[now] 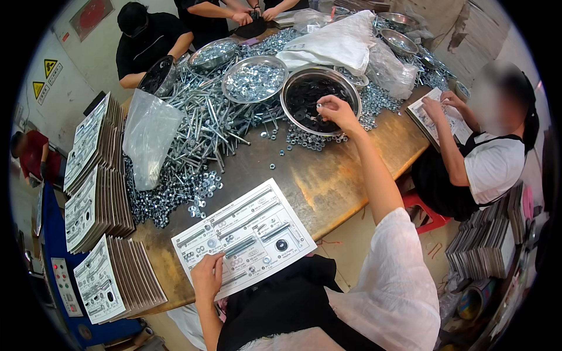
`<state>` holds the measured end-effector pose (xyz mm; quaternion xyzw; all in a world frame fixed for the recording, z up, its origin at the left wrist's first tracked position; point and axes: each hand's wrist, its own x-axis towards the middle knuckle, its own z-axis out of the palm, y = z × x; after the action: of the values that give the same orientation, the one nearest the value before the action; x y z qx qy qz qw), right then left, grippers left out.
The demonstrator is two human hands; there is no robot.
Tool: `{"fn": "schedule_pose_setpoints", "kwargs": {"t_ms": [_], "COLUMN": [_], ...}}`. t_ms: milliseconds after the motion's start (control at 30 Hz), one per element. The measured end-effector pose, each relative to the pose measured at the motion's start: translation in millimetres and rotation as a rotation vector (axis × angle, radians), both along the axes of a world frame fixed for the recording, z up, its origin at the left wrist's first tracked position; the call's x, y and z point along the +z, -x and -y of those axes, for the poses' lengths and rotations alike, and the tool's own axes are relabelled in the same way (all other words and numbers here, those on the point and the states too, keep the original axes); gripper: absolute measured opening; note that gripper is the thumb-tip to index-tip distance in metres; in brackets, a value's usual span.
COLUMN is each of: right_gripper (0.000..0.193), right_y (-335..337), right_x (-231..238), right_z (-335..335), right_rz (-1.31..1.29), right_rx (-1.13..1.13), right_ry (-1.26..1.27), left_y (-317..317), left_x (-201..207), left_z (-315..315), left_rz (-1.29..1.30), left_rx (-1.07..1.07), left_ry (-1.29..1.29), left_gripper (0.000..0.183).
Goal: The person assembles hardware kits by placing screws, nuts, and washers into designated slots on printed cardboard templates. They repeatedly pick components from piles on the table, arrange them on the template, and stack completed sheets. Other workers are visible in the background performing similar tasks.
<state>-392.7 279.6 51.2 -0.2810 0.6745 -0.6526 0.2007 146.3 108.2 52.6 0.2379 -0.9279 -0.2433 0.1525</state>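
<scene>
A white printed card [281, 202] with drawings of bolts and washers lies tilted at the table's near edge. Several metal bolts and a black washer [281, 245] rest on it. My left hand [207, 276] is closed at the card's lower left edge, fingertips over its face. Farther off, my right hand [339, 114] reaches over a steel bowl [285, 108] of black washers [310, 93]. A small metal nut [319, 106] shows in the pinch of its thumb and finger. The other fingers are curled, so anything else inside them is hidden.
Loose bolts [202, 117] and nuts [158, 202] heap across the table, with a bowl of washers [254, 80] and plastic bags. Stacked cards [123, 278] line the left edge. A person [480, 140] works at the right; others stand at the far side.
</scene>
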Motion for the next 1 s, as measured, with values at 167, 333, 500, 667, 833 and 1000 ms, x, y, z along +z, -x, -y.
{"fn": "schedule_pose_setpoints", "kwargs": {"t_ms": [167,333,500,667,833,1000], "right_gripper": [0.025,0.023,0.028,0.031,0.036,0.038], "right_y": [-55,-76,-83,-83,-87,-90], "right_x": [-9,-64,-96,-111,-101,-113], "right_z": [-53,-103,-86,-80,-66,-56], "right_rz": [0.289,0.163,-0.036,-0.151,-0.343,-0.287], "right_rx": [0.095,-0.165,-0.334,-0.464,-0.502,-0.581], "right_ry": [0.353,-0.144,-0.250,-0.278,-0.338,-0.091], "left_y": [-5,3,14,11,-9,-8], "left_x": [-7,-9,-7,-4,-10,-6], "left_z": [3,4,-3,-4,-1,0], "left_rz": [-0.057,-0.043,-0.015,-0.054,-0.020,-0.048], "left_rx": [0.030,-0.015,-0.070,-0.053,0.015,0.009], "left_ry": [-0.023,-0.012,-0.019,-0.024,-0.024,-0.042], "left_gripper": [0.008,0.008,0.009,0.009,0.009,0.008]}}
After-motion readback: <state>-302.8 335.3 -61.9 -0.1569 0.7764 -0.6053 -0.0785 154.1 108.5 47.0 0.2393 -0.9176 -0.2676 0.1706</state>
